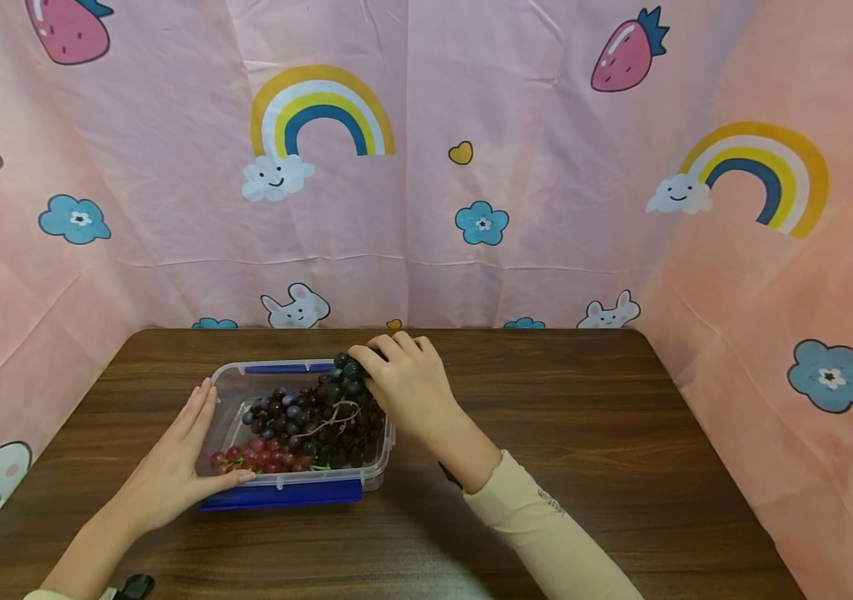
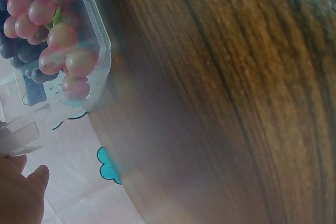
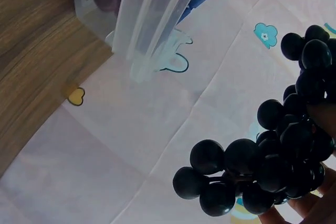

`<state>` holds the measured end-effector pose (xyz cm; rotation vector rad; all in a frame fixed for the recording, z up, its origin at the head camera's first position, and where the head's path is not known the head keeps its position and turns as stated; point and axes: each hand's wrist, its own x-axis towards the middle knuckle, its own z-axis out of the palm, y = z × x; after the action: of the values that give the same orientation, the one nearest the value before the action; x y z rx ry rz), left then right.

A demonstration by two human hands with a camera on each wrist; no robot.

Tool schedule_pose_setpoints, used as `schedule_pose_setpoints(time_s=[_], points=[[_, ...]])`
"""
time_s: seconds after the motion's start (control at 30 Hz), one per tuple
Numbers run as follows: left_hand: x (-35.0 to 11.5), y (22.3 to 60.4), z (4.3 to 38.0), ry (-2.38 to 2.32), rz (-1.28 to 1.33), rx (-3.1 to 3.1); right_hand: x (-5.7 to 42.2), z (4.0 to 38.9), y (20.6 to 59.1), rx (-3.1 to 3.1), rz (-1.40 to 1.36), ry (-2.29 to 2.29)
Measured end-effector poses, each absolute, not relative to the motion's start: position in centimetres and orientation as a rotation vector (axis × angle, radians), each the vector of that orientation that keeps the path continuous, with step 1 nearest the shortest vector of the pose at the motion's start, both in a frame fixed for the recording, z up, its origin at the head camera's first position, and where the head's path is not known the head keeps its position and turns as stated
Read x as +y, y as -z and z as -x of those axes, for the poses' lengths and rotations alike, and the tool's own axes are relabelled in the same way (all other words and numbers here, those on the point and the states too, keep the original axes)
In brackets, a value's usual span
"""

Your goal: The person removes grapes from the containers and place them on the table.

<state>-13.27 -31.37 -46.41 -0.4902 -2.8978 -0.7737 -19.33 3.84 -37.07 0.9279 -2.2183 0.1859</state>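
A clear plastic container point(image 1: 373, 477) with blue latch flaps stands on the table, left of centre. Inside lie red grapes point(image 1: 264, 455) at the front left and dark grapes point(image 1: 276, 412) behind them. My right hand point(image 1: 409, 383) holds a bunch of black grapes point(image 3: 273, 166) over the container's back right corner; its fingers curl round the bunch in the right wrist view. At the container's left side rests my left hand point(image 1: 178, 467), fingers straight along the wall and thumb at the front rim. Only part of that hand point(image 2: 21, 187) shows in the left wrist view.
The front blue flap point(image 1: 283, 495) hangs folded outward from the rim. Brown wood table point(image 1: 584, 442) extends right of the container. A pink patterned cloth point(image 1: 426, 208) hangs behind the table and along both sides.
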Motion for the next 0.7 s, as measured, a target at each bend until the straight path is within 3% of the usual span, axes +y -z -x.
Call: schedule_pose_setpoints(time_s=[0.7], points=[[-31.3,46.3,13.2,0.765,0.464,-2.916,8.0,20.5,37.2,-2.295,-0.793,-0.184]])
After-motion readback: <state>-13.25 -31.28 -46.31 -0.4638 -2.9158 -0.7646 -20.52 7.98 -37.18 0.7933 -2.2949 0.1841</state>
